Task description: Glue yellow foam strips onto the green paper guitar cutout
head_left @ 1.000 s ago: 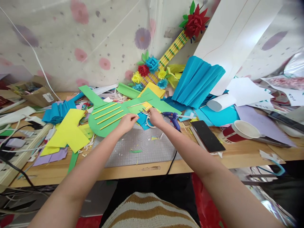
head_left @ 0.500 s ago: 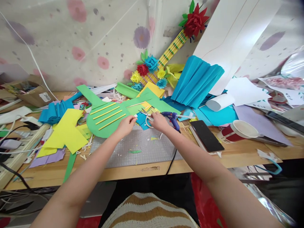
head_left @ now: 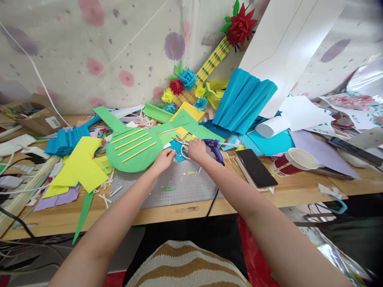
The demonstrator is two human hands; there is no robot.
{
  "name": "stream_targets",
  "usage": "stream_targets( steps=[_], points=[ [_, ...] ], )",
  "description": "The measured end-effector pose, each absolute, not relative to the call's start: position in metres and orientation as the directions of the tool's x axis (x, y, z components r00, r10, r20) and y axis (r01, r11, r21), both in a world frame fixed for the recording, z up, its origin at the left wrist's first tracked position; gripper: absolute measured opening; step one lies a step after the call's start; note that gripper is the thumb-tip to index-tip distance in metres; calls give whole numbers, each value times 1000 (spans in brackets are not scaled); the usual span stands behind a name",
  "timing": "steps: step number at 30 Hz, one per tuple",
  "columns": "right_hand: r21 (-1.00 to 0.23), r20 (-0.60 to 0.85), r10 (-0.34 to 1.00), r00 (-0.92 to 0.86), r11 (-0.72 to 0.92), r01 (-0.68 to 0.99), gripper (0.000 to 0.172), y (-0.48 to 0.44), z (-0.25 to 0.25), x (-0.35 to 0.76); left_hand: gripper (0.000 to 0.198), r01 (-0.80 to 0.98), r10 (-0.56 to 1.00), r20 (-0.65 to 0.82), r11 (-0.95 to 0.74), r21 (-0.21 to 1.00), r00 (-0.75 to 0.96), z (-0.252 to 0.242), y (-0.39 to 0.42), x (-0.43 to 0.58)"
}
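Seemingly doing fine handwork just right of the green cutout (head_left: pixel 134 150). Pinching left hand (head_left: pixel 164 159) together, cannot tell on what; resting right hand (head_left: pixel 196 150) by scissors (head_left: pixel 182 141), cannot tell if gripping. Likely calls for precise fingertip control next.

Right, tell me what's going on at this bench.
A person's bare right hand is at the handles of white-handled metal scissors, its grip partly hidden. The left hand looks pinched nearby; whether it holds anything is unclear. A rounded flat green shape with four yellow strips lies to its left; a blue plastic glue gun lies beside the right hand.
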State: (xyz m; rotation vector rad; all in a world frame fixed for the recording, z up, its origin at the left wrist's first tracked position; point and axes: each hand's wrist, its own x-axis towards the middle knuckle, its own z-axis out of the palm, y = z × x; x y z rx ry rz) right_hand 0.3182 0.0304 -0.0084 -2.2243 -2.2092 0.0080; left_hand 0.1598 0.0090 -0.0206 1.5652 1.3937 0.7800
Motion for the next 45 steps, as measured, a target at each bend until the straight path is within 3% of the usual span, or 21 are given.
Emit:
stream_targets(
  steps=[5,7,10,12,15,17,20,25,29,36,45],
  points=[
    [-64,-135,990,34,-43,997,42,36,0,314,21,225,968,-216,184,957,125,-12,-1,164],
    [-158,-199,979,30,-63,985,42,36,10,317,20,140,964,-238,222,965,116,-6,-5,163],
    [-428,-348,937,-38,-122,896,38,31,27,331,20,55,965,-230,225,973,122,1,-7,159],
    [-677,-410,895,-174,-171,716,35,26,34,342,21,18,964,-226,226,974,138,3,-5,157],
    [-877,-358,870,-337,-189,442,33,21,33,353,21,-16,965,-217,222,975,149,3,-1,156],
    [-863,-261,922,-287,-90,497,35,20,27,354,22,-29,972,-185,191,981,142,1,2,157],
    [-746,-88,979,-184,58,663,48,18,20,348,22,-41,984,-117,124,991,135,1,3,159],
    [-601,67,923,-379,340,724,44,5,20,340,17,-14,992,-39,41,999,117,8,2,155],
    [-591,39,888,-458,390,706,46,-5,16,339,10,58,995,25,-30,998,92,15,1,152],
    [-575,29,905,-424,362,733,49,-7,10,335,11,120,990,103,-115,986,100,18,-1,153],
    [-513,-42,891,-453,369,775,36,-9,14,330,12,133,992,74,-87,987,101,17,-6,152]
  ],
)
